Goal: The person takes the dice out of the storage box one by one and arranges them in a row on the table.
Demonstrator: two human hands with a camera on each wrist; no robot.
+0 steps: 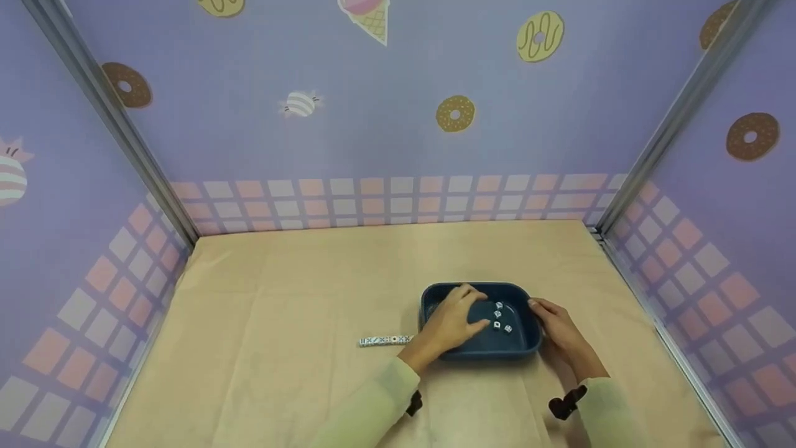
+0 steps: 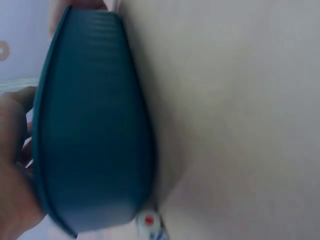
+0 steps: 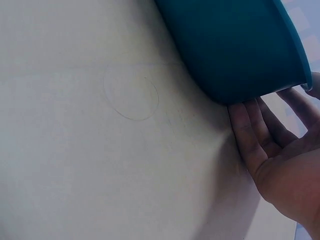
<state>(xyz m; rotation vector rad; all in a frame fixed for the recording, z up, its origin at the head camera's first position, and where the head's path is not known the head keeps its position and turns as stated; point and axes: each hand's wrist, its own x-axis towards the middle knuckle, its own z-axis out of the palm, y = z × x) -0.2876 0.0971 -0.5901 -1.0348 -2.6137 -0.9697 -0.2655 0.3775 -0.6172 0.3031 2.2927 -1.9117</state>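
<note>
Left hand (image 1: 449,320) is hovering over the dish (image 1: 488,340), fingers apart, near four dice (image 1: 497,325); right hand (image 1: 561,328) is clamping fingers on the rim (image 1: 488,354).

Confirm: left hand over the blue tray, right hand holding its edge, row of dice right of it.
Wrong side: the head view shows the row of dice left of the blue tray; left hand and right hand are as stated.

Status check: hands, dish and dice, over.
Left hand over blue dish, fingers apart, no die visibly held. Right hand gripping dish's right side. Four dice visible inside; dice row outside, left. Left hand hides part of dish.
</note>
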